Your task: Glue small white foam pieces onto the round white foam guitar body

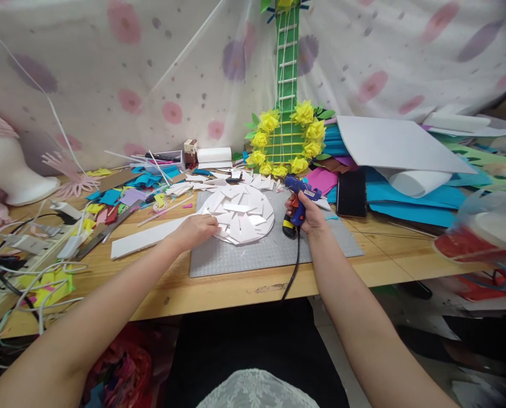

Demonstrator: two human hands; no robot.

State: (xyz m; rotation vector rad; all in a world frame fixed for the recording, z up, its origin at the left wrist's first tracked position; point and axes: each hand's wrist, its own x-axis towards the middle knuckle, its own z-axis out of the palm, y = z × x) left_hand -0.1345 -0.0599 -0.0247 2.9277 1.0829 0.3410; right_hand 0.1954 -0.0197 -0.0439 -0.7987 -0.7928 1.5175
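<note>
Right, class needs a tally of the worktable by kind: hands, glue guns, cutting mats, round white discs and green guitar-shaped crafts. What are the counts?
Left hand and right hand: 2
Glue gun: 1
Cutting mat: 1
White disc: 1
Green guitar-shaped craft: 1
Total: 6

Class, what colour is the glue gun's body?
The glue gun has a mainly blue body, best seen in the head view.

Glue gun (298, 215) in right fingers (307, 204)
</note>
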